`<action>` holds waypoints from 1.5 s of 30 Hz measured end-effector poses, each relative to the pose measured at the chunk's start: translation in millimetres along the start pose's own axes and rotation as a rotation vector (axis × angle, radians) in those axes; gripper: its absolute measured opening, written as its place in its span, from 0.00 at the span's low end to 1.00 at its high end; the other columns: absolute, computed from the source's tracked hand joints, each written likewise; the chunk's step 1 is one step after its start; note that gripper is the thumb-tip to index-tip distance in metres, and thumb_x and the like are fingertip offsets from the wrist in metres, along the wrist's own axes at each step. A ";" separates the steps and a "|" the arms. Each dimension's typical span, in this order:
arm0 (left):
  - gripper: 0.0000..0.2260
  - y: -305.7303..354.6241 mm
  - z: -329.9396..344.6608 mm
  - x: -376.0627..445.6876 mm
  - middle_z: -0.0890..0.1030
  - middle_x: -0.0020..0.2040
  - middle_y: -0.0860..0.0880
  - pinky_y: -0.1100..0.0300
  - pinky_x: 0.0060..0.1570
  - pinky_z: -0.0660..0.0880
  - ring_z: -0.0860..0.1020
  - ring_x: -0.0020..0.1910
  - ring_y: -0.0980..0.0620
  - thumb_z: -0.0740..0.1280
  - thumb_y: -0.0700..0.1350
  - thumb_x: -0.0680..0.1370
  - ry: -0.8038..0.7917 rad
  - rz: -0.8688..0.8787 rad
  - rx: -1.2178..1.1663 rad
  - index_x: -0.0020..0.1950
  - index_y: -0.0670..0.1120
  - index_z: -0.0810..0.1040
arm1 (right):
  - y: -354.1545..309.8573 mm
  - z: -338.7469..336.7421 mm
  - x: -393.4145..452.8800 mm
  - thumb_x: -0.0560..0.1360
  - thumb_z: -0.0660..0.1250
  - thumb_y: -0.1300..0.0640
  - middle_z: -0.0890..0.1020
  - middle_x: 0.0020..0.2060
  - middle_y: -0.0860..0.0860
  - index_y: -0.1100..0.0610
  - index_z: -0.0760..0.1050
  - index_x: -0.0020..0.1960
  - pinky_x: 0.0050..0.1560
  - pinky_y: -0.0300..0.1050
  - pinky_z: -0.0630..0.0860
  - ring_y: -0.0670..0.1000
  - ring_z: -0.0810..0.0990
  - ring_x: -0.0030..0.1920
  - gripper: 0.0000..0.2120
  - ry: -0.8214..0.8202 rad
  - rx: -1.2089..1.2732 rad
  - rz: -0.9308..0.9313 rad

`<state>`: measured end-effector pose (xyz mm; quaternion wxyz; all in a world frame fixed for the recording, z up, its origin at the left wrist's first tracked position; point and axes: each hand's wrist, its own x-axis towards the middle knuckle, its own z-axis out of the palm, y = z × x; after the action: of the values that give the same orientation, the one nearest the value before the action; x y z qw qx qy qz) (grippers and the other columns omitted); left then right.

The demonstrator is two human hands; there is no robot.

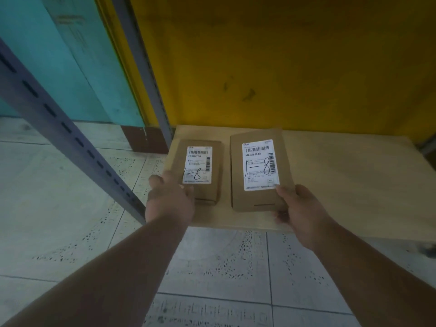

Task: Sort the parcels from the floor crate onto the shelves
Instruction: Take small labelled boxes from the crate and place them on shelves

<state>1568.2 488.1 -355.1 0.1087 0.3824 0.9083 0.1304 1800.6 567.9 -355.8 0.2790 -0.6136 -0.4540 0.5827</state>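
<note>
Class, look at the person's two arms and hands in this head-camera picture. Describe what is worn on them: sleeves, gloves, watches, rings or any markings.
Both forearms are bare as far as the picture shows, with no sleeve in view. The left hand and the right hand wear no gloves. No watch, bracelet or strap shows at either wrist, and no ring or marking can be made out; the picture is slightly blurred.

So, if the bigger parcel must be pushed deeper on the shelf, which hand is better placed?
Right. The right hand already grips the larger parcel at its near right corner. The left hand is busy on the smaller parcel, at the left end of the shelf.
</note>
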 end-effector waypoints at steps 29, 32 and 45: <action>0.18 -76.7 -253.8 -272.9 0.75 0.61 0.52 0.52 0.53 0.77 0.78 0.55 0.48 0.68 0.50 0.77 -0.232 -0.047 -0.231 0.66 0.51 0.73 | -157.5 56.3 -326.3 0.76 0.61 0.43 0.78 0.54 0.54 0.56 0.74 0.61 0.55 0.51 0.75 0.56 0.77 0.55 0.21 -0.183 -1.077 -0.712; 0.17 -110.8 -347.0 -299.3 0.76 0.60 0.52 0.53 0.53 0.77 0.79 0.55 0.48 0.69 0.49 0.77 -0.177 -0.128 -0.241 0.65 0.51 0.74 | -230.4 98.4 -401.6 0.76 0.59 0.42 0.79 0.56 0.53 0.55 0.73 0.62 0.56 0.49 0.75 0.54 0.77 0.56 0.21 -0.316 -1.084 -0.797; 0.19 -296.7 -680.4 -346.1 0.76 0.63 0.49 0.51 0.57 0.76 0.76 0.60 0.46 0.67 0.53 0.78 -0.003 -0.374 -0.094 0.66 0.49 0.74 | -477.4 281.6 -643.1 0.76 0.66 0.43 0.78 0.60 0.53 0.54 0.72 0.65 0.53 0.45 0.69 0.52 0.76 0.57 0.22 -0.623 -1.076 -1.065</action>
<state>1405.0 -66.5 224.9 0.1504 0.2016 0.9562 0.1497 1475.8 154.2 310.7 0.0470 -0.1756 -0.9588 0.2182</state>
